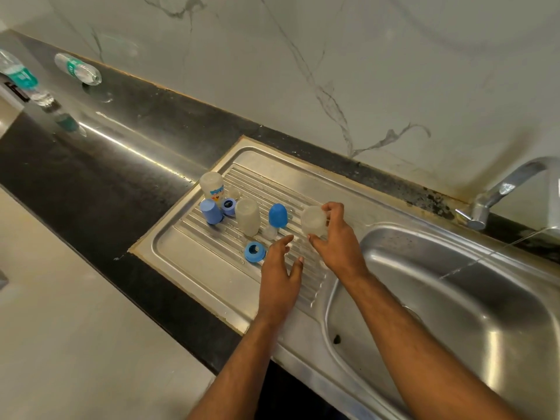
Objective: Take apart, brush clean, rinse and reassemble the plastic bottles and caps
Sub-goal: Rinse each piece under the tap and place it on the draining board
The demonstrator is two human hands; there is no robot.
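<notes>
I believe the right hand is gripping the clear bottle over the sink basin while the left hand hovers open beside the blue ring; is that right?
Not quite. In the head view the right hand grips the clear bottle over the ribbed draining board, not over the sink basin. The rest holds: the left hand hovers open beside the blue ring.

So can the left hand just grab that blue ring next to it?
Probably yes. The left hand is open and holds nothing, and the blue ring lies flat on the draining board just beside its fingers, with nothing between them. The right hand is busy holding a clear bottle.
</notes>
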